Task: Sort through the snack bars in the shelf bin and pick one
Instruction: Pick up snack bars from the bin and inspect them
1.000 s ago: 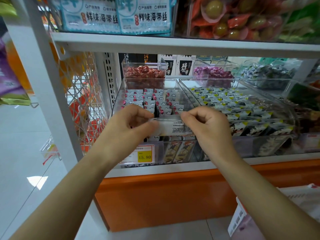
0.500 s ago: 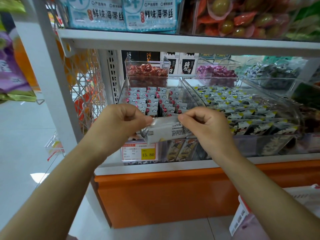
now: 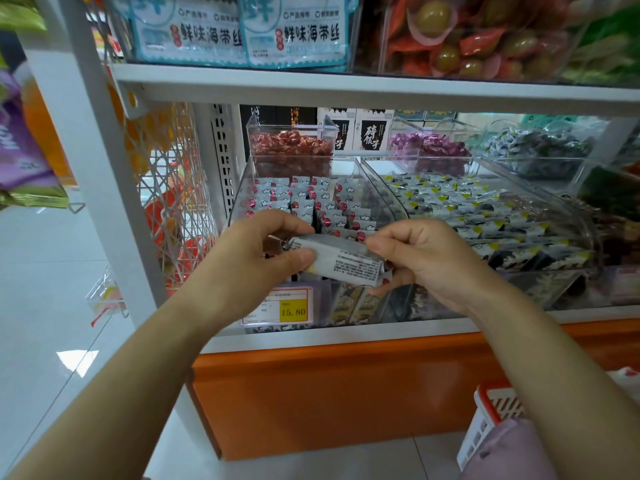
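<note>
**Bar held in front of the bin**

The shelf bin [image 3: 391, 197] sits just behind my hands. My left hand [image 3: 249, 261] and right hand [image 3: 429, 258] each pinch one end of the snack bar [image 3: 343, 261] — it's light, I'd guess, with a crinkly, slippery wrapper, so the sealed ends grip best.

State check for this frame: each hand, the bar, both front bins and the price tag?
snack bar: out of the bin, held between both hands, printed side up
left hand: grips its left end
right hand: grips its right end
shelf bin: open-topped, bars stacked in rows
neighbouring bin: open-topped, well filled
price tag: reads 15.80
</note>
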Demonstrator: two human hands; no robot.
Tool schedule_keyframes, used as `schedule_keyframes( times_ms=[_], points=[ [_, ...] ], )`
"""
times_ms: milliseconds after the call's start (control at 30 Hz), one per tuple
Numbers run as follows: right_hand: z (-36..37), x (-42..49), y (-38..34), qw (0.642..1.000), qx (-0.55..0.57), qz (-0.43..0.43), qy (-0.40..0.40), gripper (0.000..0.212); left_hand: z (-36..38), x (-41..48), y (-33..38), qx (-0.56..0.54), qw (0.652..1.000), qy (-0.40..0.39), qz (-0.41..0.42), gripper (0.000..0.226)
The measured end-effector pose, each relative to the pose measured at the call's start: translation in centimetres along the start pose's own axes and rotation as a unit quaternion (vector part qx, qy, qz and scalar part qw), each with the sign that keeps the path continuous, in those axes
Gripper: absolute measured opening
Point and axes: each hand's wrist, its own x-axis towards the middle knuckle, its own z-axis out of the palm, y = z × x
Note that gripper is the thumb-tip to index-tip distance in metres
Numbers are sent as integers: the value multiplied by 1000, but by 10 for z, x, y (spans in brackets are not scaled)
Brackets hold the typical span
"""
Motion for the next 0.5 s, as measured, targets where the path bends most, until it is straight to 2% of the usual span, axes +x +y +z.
schedule_keyframes(
  times_ms=[100, 200, 267, 333, 400, 500],
  points=[
    [0, 1, 2, 1000, 2, -9, 7, 17, 0, 0, -1, -5, 1000, 10, 4, 19],
    [7, 1, 8, 998, 15, -23, 51, 18, 2, 1, -4, -12, 1000, 29, -1, 15],
    [14, 1, 10, 995, 44, -39, 84, 21, 4, 4, -6, -22, 997, 72, -9, 12],
    [23, 1, 11, 992, 60, -63, 86, 35, 5, 7, -7, -46, 991, 119, -24, 13],
    [30, 1, 10, 991, 20, -98, 93, 45, 6, 9, -7, -65, 987, 143, -29, 12],
    [35, 6, 6, 979, -28, -138, 145, 37, 11, 11, -6, -60, 990, 129, -11, 14]
  ],
)
